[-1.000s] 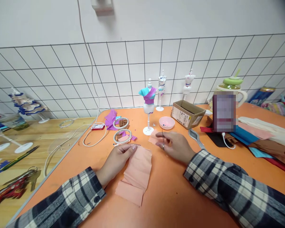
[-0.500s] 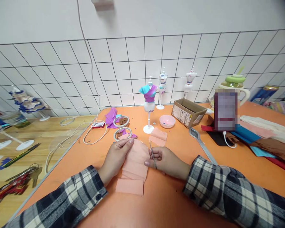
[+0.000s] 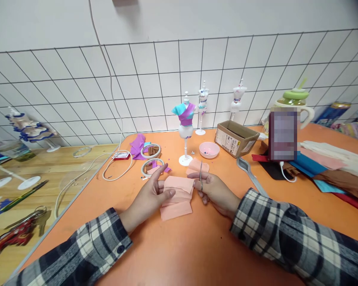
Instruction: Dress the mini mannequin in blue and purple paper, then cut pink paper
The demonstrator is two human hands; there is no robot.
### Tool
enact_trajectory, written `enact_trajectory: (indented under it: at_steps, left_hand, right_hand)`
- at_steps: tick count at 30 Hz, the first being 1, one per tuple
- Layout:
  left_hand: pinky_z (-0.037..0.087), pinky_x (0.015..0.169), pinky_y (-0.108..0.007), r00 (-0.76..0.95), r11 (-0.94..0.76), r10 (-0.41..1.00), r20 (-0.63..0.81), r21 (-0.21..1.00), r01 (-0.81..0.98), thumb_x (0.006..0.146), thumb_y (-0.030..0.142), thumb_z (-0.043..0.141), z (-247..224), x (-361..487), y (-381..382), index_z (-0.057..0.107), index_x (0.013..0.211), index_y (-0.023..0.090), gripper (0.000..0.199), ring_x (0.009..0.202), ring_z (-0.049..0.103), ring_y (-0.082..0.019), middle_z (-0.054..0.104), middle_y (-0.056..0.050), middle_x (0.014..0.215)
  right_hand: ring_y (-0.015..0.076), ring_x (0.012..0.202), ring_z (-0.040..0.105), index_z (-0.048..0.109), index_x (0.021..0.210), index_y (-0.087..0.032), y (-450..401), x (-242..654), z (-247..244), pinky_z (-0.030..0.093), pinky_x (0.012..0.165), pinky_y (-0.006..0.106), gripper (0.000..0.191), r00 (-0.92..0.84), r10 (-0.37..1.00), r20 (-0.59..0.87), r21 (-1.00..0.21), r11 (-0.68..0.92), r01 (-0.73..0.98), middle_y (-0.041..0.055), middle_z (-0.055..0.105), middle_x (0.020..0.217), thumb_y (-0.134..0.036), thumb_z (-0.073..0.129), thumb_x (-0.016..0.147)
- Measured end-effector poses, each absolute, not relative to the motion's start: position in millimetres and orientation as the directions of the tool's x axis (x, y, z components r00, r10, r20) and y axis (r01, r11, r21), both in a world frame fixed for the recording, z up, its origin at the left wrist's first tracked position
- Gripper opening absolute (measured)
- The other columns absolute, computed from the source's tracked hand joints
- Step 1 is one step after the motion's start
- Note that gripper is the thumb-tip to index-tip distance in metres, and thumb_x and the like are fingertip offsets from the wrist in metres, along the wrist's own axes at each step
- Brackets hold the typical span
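Observation:
A sheet of peach crepe paper (image 3: 179, 194), partly folded over itself, lies between my two hands above the orange table. My left hand (image 3: 149, 198) holds its left side, thumb on top and index finger stretched out beyond the edge. Small metal scissors (image 3: 201, 174) stick up from my right hand (image 3: 216, 192), whose fingers close round them and touch the paper's right edge. Just beyond lies another peach piece (image 3: 199, 165), partly hidden by my right hand. Behind it stands a small white dress form (image 3: 185, 129) wrapped in turquoise and purple strips.
A pink bowl (image 3: 209, 150) and a cardboard box (image 3: 236, 138) stand at the back. Rolls of tape (image 3: 143, 169) and purple scraps (image 3: 137, 146) lie left. To the right are a grey strap-like item (image 3: 252, 176), a phone (image 3: 283, 135) on a cable, and coloured crepe strips (image 3: 325, 174).
The peach paper's upper part has been folded down toward me, making it shorter. My left index finger has stretched out. The scissors have moved slightly right and now point more upright.

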State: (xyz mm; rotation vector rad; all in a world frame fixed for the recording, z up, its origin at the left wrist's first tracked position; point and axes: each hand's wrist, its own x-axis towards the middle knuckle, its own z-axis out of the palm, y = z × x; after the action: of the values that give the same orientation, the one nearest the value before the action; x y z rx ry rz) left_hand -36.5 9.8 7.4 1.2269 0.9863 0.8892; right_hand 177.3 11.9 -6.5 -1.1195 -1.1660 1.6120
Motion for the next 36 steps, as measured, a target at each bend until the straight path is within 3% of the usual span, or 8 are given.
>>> enact_trajectory:
  at_steps: [5,8,13,18,24,28,32,36]
  left_hand:
    - [0.050,0.067,-0.023,0.284,0.068,0.956,-0.079,0.997,0.049,0.065,0.020,0.078,3.1,-37.6,13.4,0.032,0.144,0.018,0.092,0.072,0.066,-0.015,0.069,0.000,0.083]
    - [0.050,0.066,-0.024,0.274,0.046,0.959,-0.070,0.995,0.092,0.065,0.023,0.078,4.5,-36.1,12.6,0.040,0.139,0.017,0.084,0.073,0.067,-0.016,0.071,-0.002,0.084]
    - [0.047,0.062,-0.022,0.231,0.018,0.971,-0.060,0.983,0.182,0.069,0.027,0.073,9.7,-37.5,13.1,0.067,0.082,0.015,0.018,0.068,0.064,-0.015,0.070,-0.002,0.076]
    - [0.045,0.058,-0.022,0.114,0.000,0.993,-0.011,0.995,0.096,0.068,0.036,0.076,9.1,-41.5,15.7,0.066,0.094,0.016,0.034,0.064,0.062,-0.015,0.071,-0.004,0.082]
    - [0.047,0.066,-0.026,0.115,-0.092,0.991,0.071,0.978,0.186,0.071,0.034,0.071,11.0,-39.7,14.0,0.067,0.091,0.016,0.027,0.075,0.065,-0.019,0.072,-0.006,0.083]
    - [0.047,0.067,-0.025,0.131,-0.096,0.989,0.071,0.976,0.196,0.073,0.028,0.067,12.7,-39.6,12.2,0.067,0.090,0.016,0.021,0.075,0.064,-0.018,0.071,-0.005,0.084]
    - [0.045,0.064,-0.025,0.179,-0.085,0.983,0.049,0.977,0.197,0.073,0.027,0.066,10.9,-42.0,12.0,0.067,0.089,0.017,0.018,0.071,0.062,-0.017,0.070,-0.004,0.080]
    - [0.048,0.070,-0.027,0.205,-0.027,0.979,0.010,0.996,0.084,0.077,0.038,0.069,9.8,-39.6,10.9,0.069,0.097,0.017,0.029,0.078,0.065,-0.019,0.071,-0.006,0.088]
  right_hand:
    - [0.0187,0.087,0.064,0.058,0.112,-0.020,10.6,175.3,1.0,0.041,0.040,0.018,0.046,-0.279,0.954,-0.109,-0.994,-0.096,0.061,0.0095,0.064,0.115,-0.030,0.069,0.069]
    - [0.0169,0.084,0.063,0.061,0.095,-0.017,12.2,175.7,-0.4,0.049,0.057,0.023,0.027,-0.215,0.977,0.018,-0.995,0.039,0.094,0.0079,0.067,0.099,-0.025,0.063,0.070]
    - [0.0123,0.069,0.054,0.063,0.086,-0.019,6.3,179.5,-4.7,0.044,0.057,0.023,0.014,-0.192,0.938,0.289,-0.924,0.326,0.201,0.0038,0.064,0.087,-0.024,0.059,0.073]
    - [0.0124,0.070,0.055,0.060,0.095,-0.020,4.3,181.0,-3.3,0.046,0.058,0.023,0.021,-0.125,0.949,0.289,-0.937,0.307,0.168,0.0055,0.063,0.092,-0.030,0.062,0.077]
    - [0.0081,0.048,0.048,0.047,0.079,-0.020,12.5,176.9,-4.6,0.037,0.037,0.019,0.036,-0.250,0.962,-0.106,-0.990,-0.079,0.118,0.0023,0.064,0.079,-0.048,0.068,0.072]
    - [0.0107,0.060,0.055,0.043,0.081,-0.021,14.2,178.7,-6.8,0.040,0.041,0.019,0.040,-0.156,0.987,-0.041,-0.994,-0.024,0.106,0.0050,0.066,0.094,-0.046,0.072,0.069]
    - [0.0103,0.071,0.058,0.045,0.084,-0.020,13.6,181.7,-7.2,0.048,0.063,0.025,0.033,-0.136,0.984,0.112,-0.981,0.131,0.141,0.0064,0.064,0.110,-0.037,0.071,0.073]
    - [0.0106,0.066,0.055,0.042,0.076,-0.021,14.6,178.4,-10.8,0.048,0.066,0.027,0.035,-0.209,0.975,0.077,-0.989,0.101,0.107,0.0005,0.062,0.082,-0.036,0.074,0.069]
